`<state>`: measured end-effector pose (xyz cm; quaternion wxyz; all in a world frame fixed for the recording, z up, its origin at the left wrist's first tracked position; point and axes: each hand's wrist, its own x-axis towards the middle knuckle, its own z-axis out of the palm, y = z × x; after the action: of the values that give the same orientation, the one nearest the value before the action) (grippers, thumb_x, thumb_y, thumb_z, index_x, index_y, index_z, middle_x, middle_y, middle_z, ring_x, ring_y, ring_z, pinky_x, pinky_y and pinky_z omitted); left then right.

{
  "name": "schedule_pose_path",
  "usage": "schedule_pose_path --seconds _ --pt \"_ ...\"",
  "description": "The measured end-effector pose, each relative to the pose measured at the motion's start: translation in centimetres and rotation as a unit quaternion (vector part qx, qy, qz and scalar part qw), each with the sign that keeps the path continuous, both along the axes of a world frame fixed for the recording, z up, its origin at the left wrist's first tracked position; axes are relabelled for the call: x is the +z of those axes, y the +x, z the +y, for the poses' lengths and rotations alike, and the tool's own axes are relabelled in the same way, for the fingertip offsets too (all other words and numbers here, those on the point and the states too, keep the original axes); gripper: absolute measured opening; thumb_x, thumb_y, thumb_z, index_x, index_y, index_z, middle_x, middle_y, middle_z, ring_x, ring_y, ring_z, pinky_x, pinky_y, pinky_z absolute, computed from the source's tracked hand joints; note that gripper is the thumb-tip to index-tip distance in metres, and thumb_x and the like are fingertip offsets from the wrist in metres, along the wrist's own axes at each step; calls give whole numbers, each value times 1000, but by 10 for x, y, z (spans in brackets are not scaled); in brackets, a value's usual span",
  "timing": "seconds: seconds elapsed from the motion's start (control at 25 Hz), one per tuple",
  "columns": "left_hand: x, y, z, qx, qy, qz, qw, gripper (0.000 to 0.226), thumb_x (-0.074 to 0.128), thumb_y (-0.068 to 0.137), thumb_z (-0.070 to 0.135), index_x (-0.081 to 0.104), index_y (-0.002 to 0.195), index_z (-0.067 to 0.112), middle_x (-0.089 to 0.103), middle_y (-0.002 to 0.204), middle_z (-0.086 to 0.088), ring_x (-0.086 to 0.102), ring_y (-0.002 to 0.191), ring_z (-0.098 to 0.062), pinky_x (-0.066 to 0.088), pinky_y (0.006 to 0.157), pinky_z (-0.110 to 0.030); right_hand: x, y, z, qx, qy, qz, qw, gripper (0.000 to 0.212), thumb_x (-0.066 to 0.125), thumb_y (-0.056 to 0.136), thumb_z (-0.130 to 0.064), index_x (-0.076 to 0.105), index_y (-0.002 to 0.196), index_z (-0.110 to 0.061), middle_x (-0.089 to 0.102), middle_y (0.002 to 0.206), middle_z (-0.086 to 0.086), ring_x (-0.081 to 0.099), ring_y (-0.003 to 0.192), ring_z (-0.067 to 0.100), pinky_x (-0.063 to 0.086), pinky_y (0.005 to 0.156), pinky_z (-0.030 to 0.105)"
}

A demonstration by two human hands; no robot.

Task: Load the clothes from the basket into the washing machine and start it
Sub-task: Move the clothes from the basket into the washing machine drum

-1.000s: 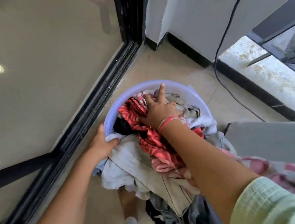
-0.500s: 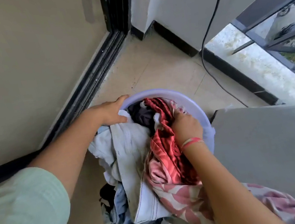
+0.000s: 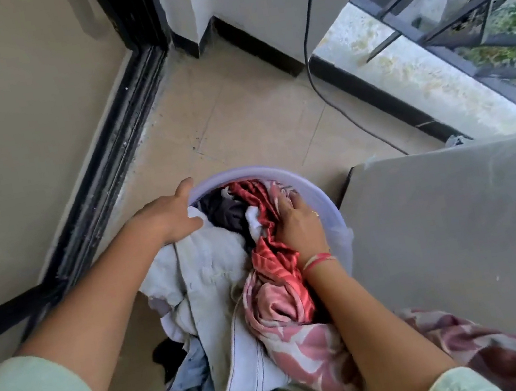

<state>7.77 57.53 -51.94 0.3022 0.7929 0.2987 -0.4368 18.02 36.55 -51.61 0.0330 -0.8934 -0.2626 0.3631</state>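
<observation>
Right hand (image 3: 296, 226) shifted left, grip closed on red cloth (image 3: 269, 257), left hand (image 3: 167, 216) gripping basket (image 3: 332, 204) rim

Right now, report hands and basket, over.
Left hand on basket rim, grip unclear. Right hand gripping red cloth in full basket. Black cable on floor beyond, clear of hands.

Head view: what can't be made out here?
All head view.
- Right hand fingertips: buried in the red cloth; grip unclear.
- Basket bottom: covered by the clothes.
- Washing machine: maybe the grey panel at right, cut off by the frame edge; no door or controls visible.
</observation>
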Motion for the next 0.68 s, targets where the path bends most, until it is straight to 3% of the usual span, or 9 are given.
schedule_pose_path --seconds 0.16,0.28,0.36,0.44,0.48,0.56,0.6,0.68 --pt "-5 -57 12 94 -4 23 995 79 53 88 45 -1 145 32 50 131 -17 54 103 -32 45 79 -36 7 -20 34 116 16 -45 992 62 49 89 -36 27 145 -22 42 133 20 49 114 39 44 91 46" --pt "5 -65 29 73 -13 72 995 70 43 85 65 29 138 23 55 124 -13 56 100 -29 44 77 -35 28 -15 59 47 44 45 997 47 44 90 -52 53 118 -15 56 120 18 54 109 35 43 90 39" --pt "9 -37 43 79 86 -1 993 72 32 81 76 51 126 22 58 124 -12 56 108 -30 46 84 -36 38 6 78 -85 17 95 992 50 42 90 -55 60 104 -10 63 115 17 57 106 33 40 83 32" --pt "5 7 46 107 130 -137 976 83 32 72 83 54 125 23 58 127 -12 54 115 -31 44 94 -39 31 25 93 -78 -61 53 994 60 44 89 -56 58 119 -5 61 121 15 59 109 28 42 85 32" --pt "3 30 41 91 97 -176 975 85 32 69 84 54 127 24 56 130 -11 52 119 -30 41 99 -39 27 24 100 -38 -80 88 992 61 46 90 -53 54 128 -5 59 125 16 60 109 19 43 90 34" --pt "-8 56 25 0 -21 -169 985 70 38 76 77 55 126 29 56 131 -4 49 123 -26 36 101 -36 9 7 102 31 -50 131 990 49 45 97 -35 50 131 0 56 129 20 62 102 0 44 97 38" --pt "-15 58 17 -20 -72 -156 985 58 41 83 70 59 121 30 60 125 -1 52 119 -24 37 97 -33 7 -3 98 24 -48 80 995 44 42 98 -30 55 125 2 59 123 20 63 102 5 46 92 36" --pt "-26 52 10 37 -140 -176 974 40 45 91 57 62 114 29 64 112 2 56 108 -19 40 89 -29 17 -14 82 -17 -50 -38 998 37 37 99 -30 62 110 -4 66 110 16 63 99 26 45 77 33"
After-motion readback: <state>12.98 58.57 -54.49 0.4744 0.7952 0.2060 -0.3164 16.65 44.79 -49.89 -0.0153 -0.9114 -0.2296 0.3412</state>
